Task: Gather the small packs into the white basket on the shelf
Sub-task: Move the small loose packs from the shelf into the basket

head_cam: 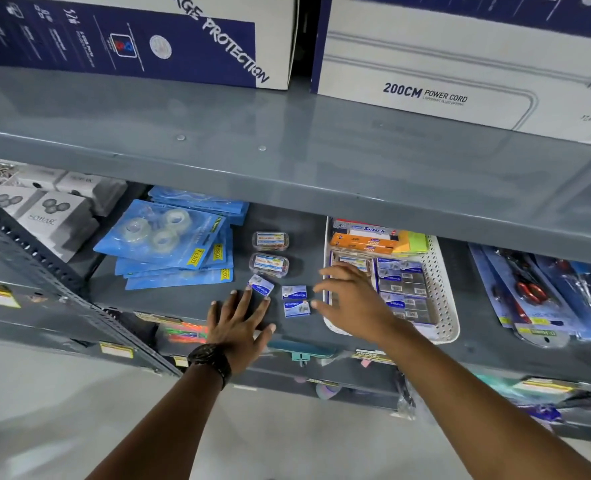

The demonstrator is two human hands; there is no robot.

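Three small blue-and-white packs lie loose on the grey shelf [190, 299]: a tilted pack [261, 285] and two packs side by side, one [294, 292] behind the other [297, 308]. My left hand [240, 323] lies flat with spread fingers, its fingertips touching the tilted pack. My right hand [351, 299] hovers open, fingers apart, between the two packs and the white basket [441, 289]. The basket holds several similar packs [401, 282], sticky notes and orange boxes. Two clear tubs [270, 252] stand behind the loose packs.
Blue tape blister packs [169, 244] are stacked at the left, grey boxes further left. Carded scissors [543, 292] lie right of the basket. The upper shelf's edge [287, 168] overhangs closely, carrying large cartons. Items hang below the shelf's front lip.
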